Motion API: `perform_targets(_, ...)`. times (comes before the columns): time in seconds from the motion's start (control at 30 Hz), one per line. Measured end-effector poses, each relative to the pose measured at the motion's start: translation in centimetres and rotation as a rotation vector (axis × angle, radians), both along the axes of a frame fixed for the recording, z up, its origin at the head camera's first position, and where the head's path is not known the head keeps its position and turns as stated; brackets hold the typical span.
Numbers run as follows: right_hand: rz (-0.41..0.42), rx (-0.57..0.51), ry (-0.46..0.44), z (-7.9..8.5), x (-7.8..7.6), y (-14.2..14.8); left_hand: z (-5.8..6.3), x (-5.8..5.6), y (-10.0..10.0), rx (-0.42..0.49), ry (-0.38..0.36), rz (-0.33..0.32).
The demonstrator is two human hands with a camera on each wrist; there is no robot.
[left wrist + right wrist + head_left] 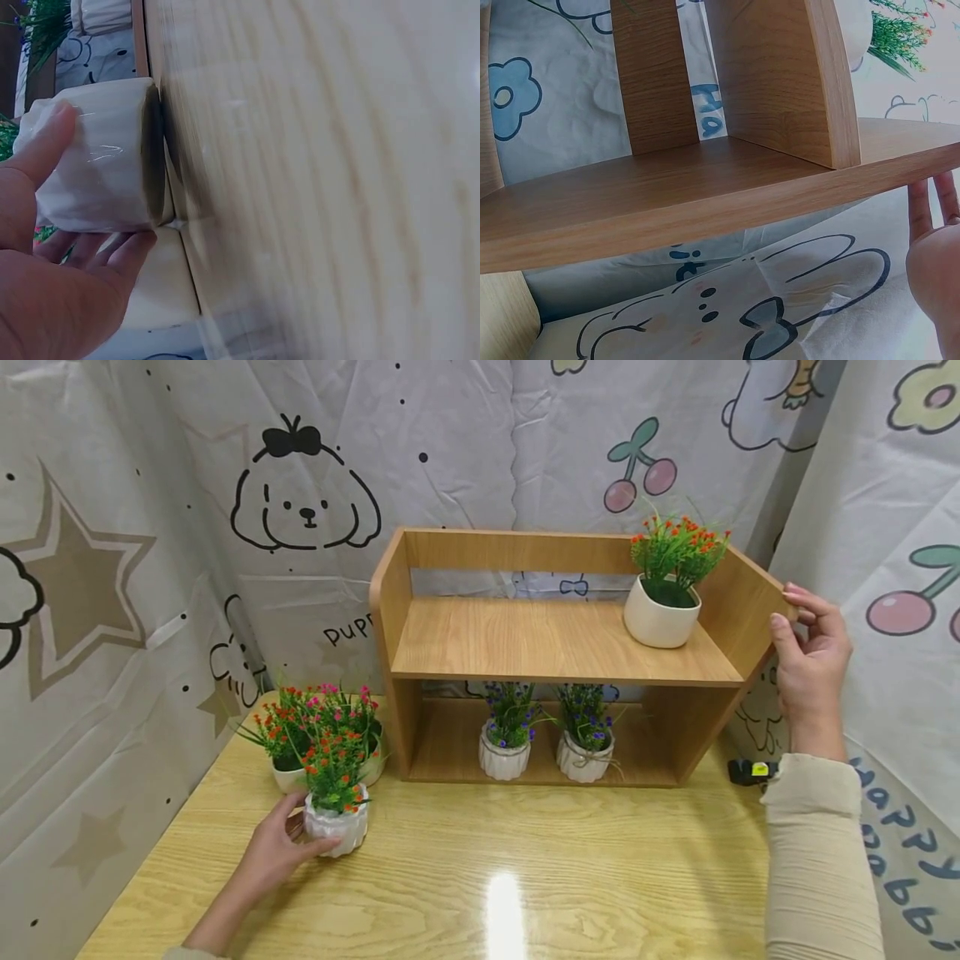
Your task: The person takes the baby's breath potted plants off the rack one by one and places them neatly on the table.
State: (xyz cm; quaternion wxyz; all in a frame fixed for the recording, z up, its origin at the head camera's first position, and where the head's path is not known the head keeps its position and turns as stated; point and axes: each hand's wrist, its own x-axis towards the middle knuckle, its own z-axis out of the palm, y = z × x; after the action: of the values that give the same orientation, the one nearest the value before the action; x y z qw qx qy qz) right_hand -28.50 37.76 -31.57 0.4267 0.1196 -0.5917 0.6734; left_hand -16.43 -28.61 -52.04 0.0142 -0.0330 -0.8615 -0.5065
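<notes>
Head view: I observe two hands in use at a wooden shelf (487, 639) that stands on a wood-grain surface (427, 885). The left hand (277, 850) grasps a white ribbed pot (339, 832) of orange flowers (333, 764), located at the left of the surface, in front of the shelf's left end. In the left wrist view, the thumb lies along one side of the pot and the fingers curl round the other. The pot's underside is visible there; I cannot tell whether its lower edge touches the surface.

The right hand (816, 664) pinches the front edge of the shelf's right side panel (738, 610), thumb on the near side. The right wrist view shows the fingertips against that edge.

Adjacent to the held pot, I note two further units just behind it: an orange-flowered plant (277, 727) in a pale pot (288, 778) and a pink-flowered plant (352, 706), its pot partly hidden.

Shelf contents are as follows. Upper level, right end: a smooth white pot (662, 614) with orange flowers. Lower level: two white ribbed pots with purple flowers, the left one (505, 758) and the right one (581, 764) standing apart, upright. A small black object (746, 772) lies right of the shelf. Printed fabric (450, 468) hangs behind.
</notes>
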Motion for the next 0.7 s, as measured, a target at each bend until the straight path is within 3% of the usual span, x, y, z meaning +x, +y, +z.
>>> perform_targets(0.17, 0.011, -0.012, 0.013, 0.0, -0.2, 0.0, -0.1, 0.1, -0.6, -0.01, -0.083, -0.002)
perform_targets(0.3, 0.02, -0.025, 0.023, -0.1, -0.3, 0.0, -0.3, 0.1, -1.1, 0.045, -0.132, -0.028)
perform_targets(0.7, -0.007, -0.006, 0.006, -0.1, -0.4, 0.2, -0.5, -0.2, -1.4, 0.062, -0.151, -0.055)
